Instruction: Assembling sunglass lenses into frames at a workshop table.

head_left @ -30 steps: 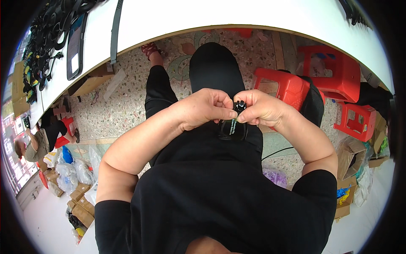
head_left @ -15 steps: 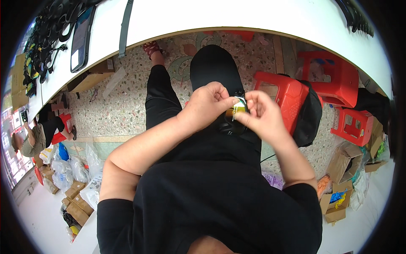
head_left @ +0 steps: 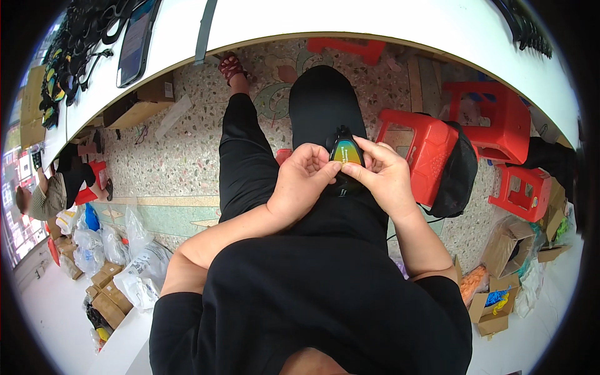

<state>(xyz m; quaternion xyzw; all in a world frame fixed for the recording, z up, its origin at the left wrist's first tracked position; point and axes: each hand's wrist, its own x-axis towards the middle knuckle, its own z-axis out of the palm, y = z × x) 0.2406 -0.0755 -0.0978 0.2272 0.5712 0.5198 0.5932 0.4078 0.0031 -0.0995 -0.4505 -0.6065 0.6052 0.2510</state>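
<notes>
Left hand (head_left: 299, 186) and right hand (head_left: 390, 179) pinch goggles (head_left: 345, 151) between fingers (head_left: 356, 171), seemingly unfinished; dark pile (head_left: 87, 32) on far-left worktop (head_left: 312, 19), remaining count unclear.

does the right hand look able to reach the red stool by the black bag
Probably yes: nothing visible lies between the right hand and the red stool, though that hand holds the mirrored lens.
</notes>
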